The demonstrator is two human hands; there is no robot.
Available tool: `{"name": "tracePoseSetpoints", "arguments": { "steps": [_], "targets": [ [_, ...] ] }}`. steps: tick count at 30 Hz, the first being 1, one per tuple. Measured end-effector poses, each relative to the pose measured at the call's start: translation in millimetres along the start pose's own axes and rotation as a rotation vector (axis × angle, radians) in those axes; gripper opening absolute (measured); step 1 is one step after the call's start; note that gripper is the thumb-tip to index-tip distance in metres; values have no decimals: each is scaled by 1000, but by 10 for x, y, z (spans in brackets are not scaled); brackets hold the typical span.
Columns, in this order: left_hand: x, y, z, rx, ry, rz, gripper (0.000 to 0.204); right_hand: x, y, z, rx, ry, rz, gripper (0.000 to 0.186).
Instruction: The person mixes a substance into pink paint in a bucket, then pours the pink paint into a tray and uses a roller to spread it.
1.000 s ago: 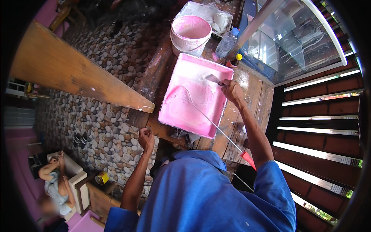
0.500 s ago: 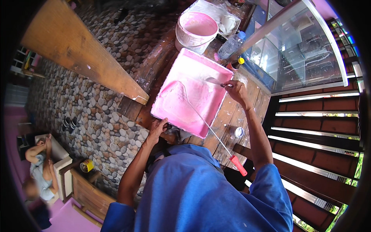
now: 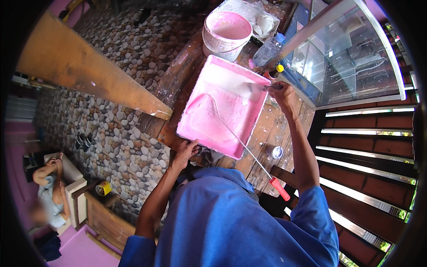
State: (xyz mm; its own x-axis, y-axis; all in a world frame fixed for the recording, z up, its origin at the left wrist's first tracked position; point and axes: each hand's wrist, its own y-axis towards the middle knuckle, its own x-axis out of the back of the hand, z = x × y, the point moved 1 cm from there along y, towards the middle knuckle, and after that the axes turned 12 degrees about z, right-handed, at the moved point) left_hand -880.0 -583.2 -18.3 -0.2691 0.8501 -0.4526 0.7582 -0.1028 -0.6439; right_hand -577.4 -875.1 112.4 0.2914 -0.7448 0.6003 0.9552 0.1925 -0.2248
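A pink paint tray [image 3: 195, 128] lies tilted on the wooden table, white and pink paint spread over its inside. At its near left corner, my left hand [image 3: 187, 153] has its fingers closed on the rim. My right hand [image 3: 281, 94] grips the handle of a putty knife [image 3: 256, 87], whose flat metal blade sits over the tray's far right inner corner; whether the blade touches the wall I cannot tell. A paint roller [image 3: 279, 189] with a red handle rests across the near rim, its wire frame running into the tray. Its roller end is hard to make out against the pink.
Beyond the tray stand a paint-smeared bucket [image 3: 222, 43], a clear bottle [image 3: 268, 51] and a yellow-capped bottle [image 3: 274, 71]. A glass cabinet [image 3: 356, 66] is at right. A small can [image 3: 275, 152] stands near the roller. A wooden post [image 3: 93, 73] juts in from the left; a person [image 3: 53, 191] sits far left.
My right hand and the putty knife have moved a little to the right and away from me, toward the tray's far right corner. My left hand stays on the rim.
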Motion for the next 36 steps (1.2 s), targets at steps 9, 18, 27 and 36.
{"name": "tracePoseSetpoints", "arguments": {
  "steps": [9, 18, 27, 36],
  "targets": [
    [-1, 177, 134, -16, -6, -20, 30, -137, 54, 263, 338, -215, -21, 18],
    [-192, 52, -91, -137, -150, 57, 24, -168, 83, 334, 436, -204, 45, 20],
    [-253, -17, -195, -135, -141, 101, 21, -162, 159, 349, 416, -256, 89, 19],
    [-278, -25, -232, -133, -90, 116, 17, -288, 251, 508, 505, -196, 218, 19]
  ]
}}
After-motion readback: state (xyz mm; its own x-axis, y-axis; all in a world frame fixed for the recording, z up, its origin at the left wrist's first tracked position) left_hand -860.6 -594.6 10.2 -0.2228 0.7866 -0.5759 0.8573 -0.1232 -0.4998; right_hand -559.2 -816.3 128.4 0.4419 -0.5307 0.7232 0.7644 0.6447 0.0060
